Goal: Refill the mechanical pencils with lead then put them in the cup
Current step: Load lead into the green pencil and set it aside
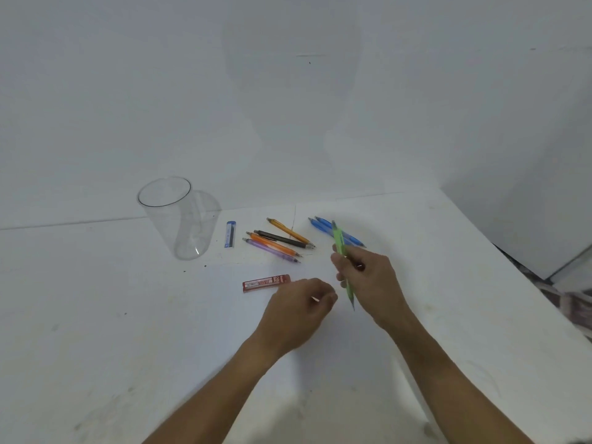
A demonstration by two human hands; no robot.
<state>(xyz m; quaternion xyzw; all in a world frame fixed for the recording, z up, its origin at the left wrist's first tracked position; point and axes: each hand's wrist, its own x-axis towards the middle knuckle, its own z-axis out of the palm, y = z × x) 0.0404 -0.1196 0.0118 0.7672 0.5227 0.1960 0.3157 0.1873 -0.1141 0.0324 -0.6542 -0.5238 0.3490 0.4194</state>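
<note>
Green pencil (338, 240) clamped in R hand (368, 277) fingers, tip down | L hand (301, 310) fingers curled, hold unclear

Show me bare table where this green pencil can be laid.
Bare: the wide stretch left of the red lead case and in front of the cup; also the table right of the right hand. Crowded: between blue lead tube and blue pencils.

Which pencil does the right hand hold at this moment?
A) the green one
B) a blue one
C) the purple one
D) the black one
A: the right hand grips the green pencil, while the purple pencil, the black pencil and the blue pencils lie on the table.
</note>
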